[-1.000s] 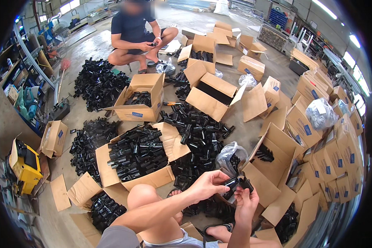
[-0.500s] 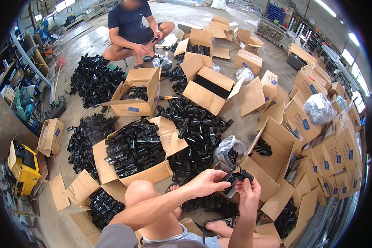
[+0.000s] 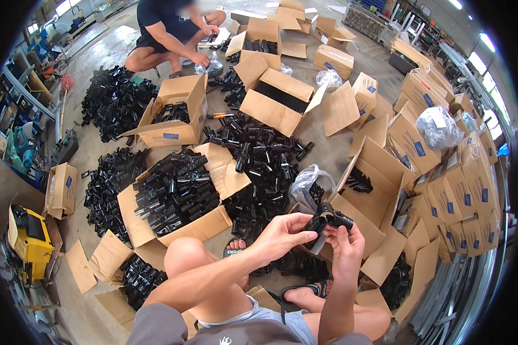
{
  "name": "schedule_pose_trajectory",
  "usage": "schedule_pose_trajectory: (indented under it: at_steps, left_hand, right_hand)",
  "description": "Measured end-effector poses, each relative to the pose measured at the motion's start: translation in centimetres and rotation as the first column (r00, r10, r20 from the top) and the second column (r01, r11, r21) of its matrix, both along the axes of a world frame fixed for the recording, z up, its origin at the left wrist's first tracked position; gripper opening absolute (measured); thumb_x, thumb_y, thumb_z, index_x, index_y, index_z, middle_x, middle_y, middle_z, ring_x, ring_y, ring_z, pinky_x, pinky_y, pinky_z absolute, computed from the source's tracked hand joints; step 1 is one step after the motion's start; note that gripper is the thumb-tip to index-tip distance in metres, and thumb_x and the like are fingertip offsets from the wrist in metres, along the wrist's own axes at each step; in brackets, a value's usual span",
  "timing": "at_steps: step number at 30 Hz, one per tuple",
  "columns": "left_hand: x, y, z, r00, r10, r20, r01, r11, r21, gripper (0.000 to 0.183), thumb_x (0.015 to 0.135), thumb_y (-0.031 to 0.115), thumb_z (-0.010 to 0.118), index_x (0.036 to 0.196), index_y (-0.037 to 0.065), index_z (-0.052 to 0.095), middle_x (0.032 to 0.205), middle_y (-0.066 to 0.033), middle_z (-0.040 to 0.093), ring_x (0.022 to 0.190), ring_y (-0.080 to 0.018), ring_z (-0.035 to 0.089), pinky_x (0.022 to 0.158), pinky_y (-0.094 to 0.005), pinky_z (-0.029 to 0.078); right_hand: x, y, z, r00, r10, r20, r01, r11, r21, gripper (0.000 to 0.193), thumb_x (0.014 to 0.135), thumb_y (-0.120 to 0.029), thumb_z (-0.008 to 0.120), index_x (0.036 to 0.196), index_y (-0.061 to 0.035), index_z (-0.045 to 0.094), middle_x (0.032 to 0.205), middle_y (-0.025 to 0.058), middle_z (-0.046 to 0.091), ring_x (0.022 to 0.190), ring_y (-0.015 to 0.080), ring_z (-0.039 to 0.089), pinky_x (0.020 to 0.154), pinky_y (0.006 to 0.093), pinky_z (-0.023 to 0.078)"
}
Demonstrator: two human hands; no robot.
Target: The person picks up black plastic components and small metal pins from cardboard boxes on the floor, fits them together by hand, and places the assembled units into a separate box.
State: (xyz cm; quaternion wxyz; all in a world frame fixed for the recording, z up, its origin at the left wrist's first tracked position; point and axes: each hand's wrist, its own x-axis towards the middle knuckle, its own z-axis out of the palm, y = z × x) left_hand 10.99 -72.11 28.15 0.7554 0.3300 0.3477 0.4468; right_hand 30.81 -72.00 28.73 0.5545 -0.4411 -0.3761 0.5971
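While the open cardboard box packed with black tubes sits ahead of our knee, we hold a small black fitting up between both hands, above the heap of loose black parts. Our left hand pinches its near end; our right hand grips it from below. We'd best keep both pieces aligned and press squarely

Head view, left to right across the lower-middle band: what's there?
Yellow machine → small carton → open box full of black fittings → left hand → black fitting held in both hands → right hand → stacked cartons.
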Motion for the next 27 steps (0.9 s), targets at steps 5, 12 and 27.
schedule_pose_trajectory:
  at_steps: [5, 12, 27]
  left_hand:
    - [-0.8, 0.1, 0.3, 1.000, -0.005, 0.009, 0.005, 1.000, -0.017, 0.040, 0.097, 0.007, 0.072, 0.133, -0.005, 0.060, 0.121, -0.0082, 0.071, 0.109, -0.0101, 0.064, 0.097, -0.0276, 0.052]
    - [-0.6, 0.4, -0.9, 0.993, -0.093, -0.074, 0.090, 0.995, -0.041, 0.045, 0.093, 0.007, 0.077, 0.133, -0.006, 0.060, 0.123, -0.0090, 0.070, 0.111, -0.0131, 0.065, 0.098, -0.0293, 0.053]
    - [-8.5, 3.0, 3.4, 0.943, 0.122, -0.310, -0.084, 0.988, 0.133, 0.047, 0.086, -0.009, 0.074, 0.132, -0.010, 0.060, 0.114, -0.0112, 0.073, 0.100, -0.0136, 0.070, 0.091, -0.0291, 0.058]
  right_hand:
    - [-1.1, 0.5, 0.7, 1.000, -0.017, 0.009, 0.017, 0.999, -0.043, 0.023, 0.100, -0.017, 0.069, 0.113, 0.0024, 0.065, 0.100, 0.0120, 0.074, 0.087, 0.0158, 0.071, 0.076, 0.0264, 0.058]
    - [-1.3, -0.2, 1.2, 0.993, -0.092, 0.074, 0.098, 0.992, -0.080, 0.025, 0.100, -0.015, 0.068, 0.114, 0.0046, 0.063, 0.100, 0.0126, 0.072, 0.087, 0.0169, 0.071, 0.079, 0.0286, 0.059]
    - [0.3, 6.8, -10.4, 0.983, -0.040, -0.178, 0.005, 0.981, -0.193, 0.044, 0.108, -0.031, 0.053, 0.139, 0.0001, 0.052, 0.116, 0.0163, 0.069, 0.102, 0.0230, 0.069, 0.088, 0.0337, 0.057]
